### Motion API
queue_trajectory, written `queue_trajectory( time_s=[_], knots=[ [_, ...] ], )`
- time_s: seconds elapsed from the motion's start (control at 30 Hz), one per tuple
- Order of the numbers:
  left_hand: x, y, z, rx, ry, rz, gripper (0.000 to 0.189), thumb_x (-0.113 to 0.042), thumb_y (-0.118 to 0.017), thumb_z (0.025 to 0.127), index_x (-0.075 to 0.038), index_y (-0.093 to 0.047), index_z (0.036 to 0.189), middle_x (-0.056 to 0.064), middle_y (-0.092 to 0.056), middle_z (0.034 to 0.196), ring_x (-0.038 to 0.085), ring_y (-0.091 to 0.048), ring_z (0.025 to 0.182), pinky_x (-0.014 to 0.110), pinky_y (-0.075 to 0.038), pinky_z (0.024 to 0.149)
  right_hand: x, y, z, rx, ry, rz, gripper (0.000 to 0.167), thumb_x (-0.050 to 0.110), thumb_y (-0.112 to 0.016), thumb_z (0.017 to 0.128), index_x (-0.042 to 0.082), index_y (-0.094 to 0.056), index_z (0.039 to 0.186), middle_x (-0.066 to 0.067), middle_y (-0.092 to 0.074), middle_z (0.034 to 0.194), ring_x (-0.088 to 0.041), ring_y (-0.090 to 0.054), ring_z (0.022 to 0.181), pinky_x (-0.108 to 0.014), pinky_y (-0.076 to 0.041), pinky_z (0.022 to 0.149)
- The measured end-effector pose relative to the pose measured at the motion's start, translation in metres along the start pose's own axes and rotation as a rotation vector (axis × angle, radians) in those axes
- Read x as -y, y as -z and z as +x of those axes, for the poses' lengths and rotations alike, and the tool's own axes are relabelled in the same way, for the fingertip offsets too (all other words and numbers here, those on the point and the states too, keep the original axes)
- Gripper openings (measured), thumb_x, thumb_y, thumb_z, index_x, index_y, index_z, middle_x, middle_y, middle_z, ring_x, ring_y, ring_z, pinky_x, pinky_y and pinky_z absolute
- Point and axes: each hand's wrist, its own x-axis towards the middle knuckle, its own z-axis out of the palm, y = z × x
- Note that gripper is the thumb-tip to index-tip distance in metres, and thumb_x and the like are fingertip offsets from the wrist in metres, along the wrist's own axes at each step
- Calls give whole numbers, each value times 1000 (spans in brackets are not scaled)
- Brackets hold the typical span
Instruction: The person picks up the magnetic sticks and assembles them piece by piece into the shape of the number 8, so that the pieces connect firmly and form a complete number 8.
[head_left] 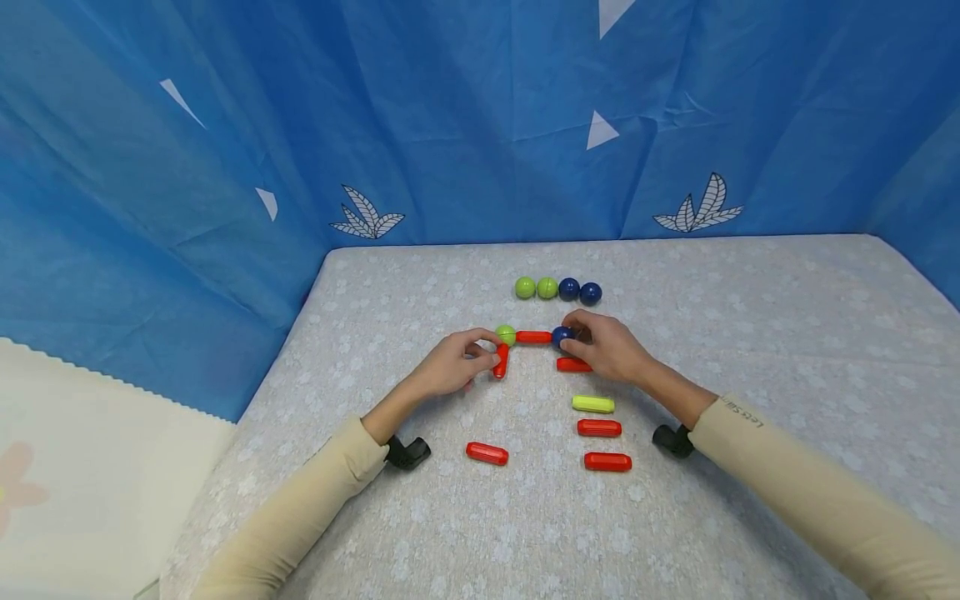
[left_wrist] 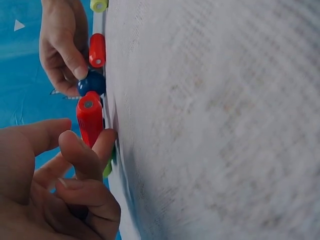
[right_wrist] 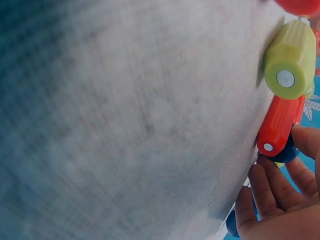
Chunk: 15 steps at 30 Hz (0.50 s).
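My left hand has its thumb and fingertips about a red stick, right beside a light green ball. In the left wrist view, fingers sit on both sides of this stick, and its round metal end faces the camera. Another red stick spans from the green ball to a dark blue ball. My right hand pinches this blue ball between thumb and fingers. Just below the right hand lies a red stick, partly covered by it in the head view.
Two green balls and two blue balls form a row at the back. Toward the front right lie a yellow stick and two red sticks. A single red stick lies nearer the left arm. A blue curtain hangs behind the table.
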Motion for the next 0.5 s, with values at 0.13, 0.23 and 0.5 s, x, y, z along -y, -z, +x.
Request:
queue_trajectory(
  time_s=[0.13,0.23,0.5],
  knots=[
    [-1,3,3,-44,0,38,27,-23,-62,99,-15,-63,124,4,-69,96,20,-54,50,31,-44,53,0,0,0,0,0,0,27,15,-64,97,2,-60,121,-11,-64,103,-26,-56,92,-42,-48,82],
    [-5,8,9,-105,-14,79,27,-25,-62,99,-12,-64,123,4,-69,92,20,-55,60,32,-45,58,0,0,1,2,-3,-1,27,15,-64,98,2,-60,121,-11,-63,103,-26,-56,92,-42,-48,82],
    [-24,21,52,-217,-61,166,32,-25,-62,99,-8,-64,125,6,-66,101,22,-59,83,36,-46,68,0,-1,1,1,-11,-1,28,15,-64,98,2,-60,122,-10,-63,102,-26,-55,90,-40,-48,80]
  ],
)
